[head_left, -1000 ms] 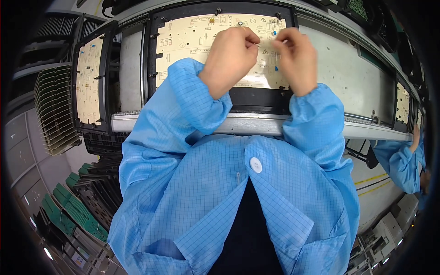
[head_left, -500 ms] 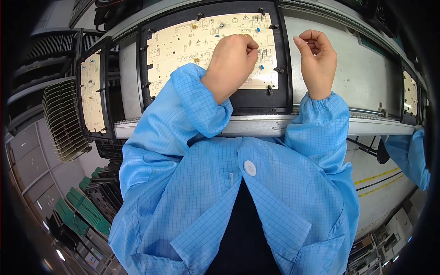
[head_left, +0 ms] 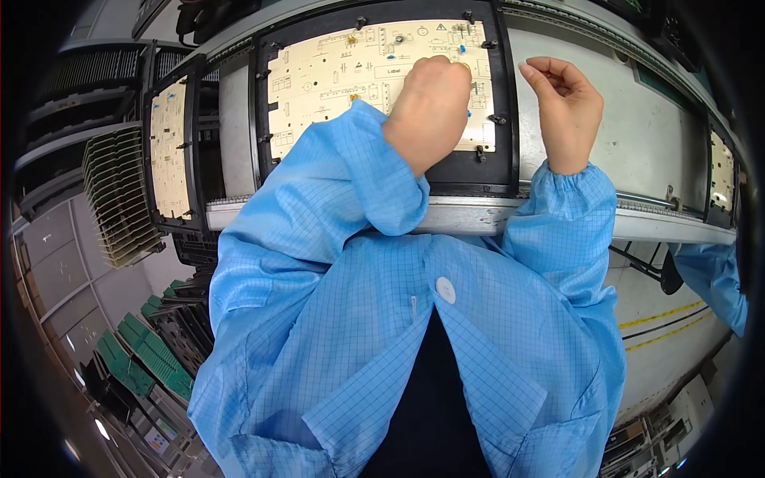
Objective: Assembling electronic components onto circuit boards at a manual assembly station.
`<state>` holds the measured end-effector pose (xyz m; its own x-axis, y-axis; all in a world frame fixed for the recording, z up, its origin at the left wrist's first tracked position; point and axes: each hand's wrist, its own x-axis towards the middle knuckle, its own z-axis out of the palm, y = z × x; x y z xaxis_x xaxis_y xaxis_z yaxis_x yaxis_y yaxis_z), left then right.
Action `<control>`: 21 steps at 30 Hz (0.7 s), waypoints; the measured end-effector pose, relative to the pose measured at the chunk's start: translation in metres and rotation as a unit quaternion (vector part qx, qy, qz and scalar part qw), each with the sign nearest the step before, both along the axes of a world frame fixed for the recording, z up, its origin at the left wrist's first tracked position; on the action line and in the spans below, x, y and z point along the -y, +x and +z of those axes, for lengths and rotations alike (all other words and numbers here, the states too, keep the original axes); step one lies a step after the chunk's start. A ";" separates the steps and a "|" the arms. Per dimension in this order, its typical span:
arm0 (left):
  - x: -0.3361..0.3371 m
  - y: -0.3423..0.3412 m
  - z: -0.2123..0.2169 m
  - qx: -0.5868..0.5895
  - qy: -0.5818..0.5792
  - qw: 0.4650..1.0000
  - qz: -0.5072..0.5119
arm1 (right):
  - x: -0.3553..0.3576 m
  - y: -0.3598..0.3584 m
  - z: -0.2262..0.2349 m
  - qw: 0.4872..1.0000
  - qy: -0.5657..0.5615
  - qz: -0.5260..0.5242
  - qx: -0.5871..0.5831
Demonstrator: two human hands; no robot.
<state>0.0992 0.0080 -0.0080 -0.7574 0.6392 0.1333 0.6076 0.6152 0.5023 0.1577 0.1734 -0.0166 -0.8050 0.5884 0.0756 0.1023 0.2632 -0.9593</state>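
Note:
My left hand (head_left: 431, 113) is over the right half of a cream circuit board (head_left: 299, 103), fingers curled down and pressed together. Its fingertips are mostly hidden behind the knuckles, so I cannot make out what they pinch. The board lies in a black carrier frame (head_left: 504, 171) with dark clips round its edge. Small blue and yellow components stand on it, one blue component (head_left: 462, 49) just beyond my left hand. Right of the frame, my right hand (head_left: 570, 115) hovers with fingers curled in and thumb close to the index fingertip; anything inside is too small to tell.
The carrier sits on a conveyor with a metal front rail (head_left: 470, 217). Another framed board (head_left: 169, 151) is at the left, and one more (head_left: 721, 171) at the far right. A rack of stacked boards (head_left: 119, 199) stands at the left. Another person's blue sleeve (head_left: 709, 275) shows at the right.
The whole view has shifted slightly. My left hand has moved a little to the right over the board, now partly covering a blue component. My right hand stays beside the frame.

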 end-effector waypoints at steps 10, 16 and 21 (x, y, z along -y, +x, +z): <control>0.051 -0.028 0.019 0.097 -0.011 0.995 0.035 | 0.002 -0.005 -0.010 0.990 -0.005 0.129 0.051; 0.043 -0.022 0.005 0.099 -0.014 0.995 0.027 | 0.013 -0.014 0.005 0.972 0.121 0.154 0.132; 0.043 -0.023 0.000 0.106 -0.011 0.994 0.021 | 0.013 -0.023 0.009 0.957 0.157 0.164 0.178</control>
<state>0.0761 -0.0350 -0.0076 -0.7930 0.6076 -0.0448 0.4638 0.6497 0.6023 0.1347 0.1599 -0.0072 -0.9500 0.2932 -0.1071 0.2715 0.6064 -0.7474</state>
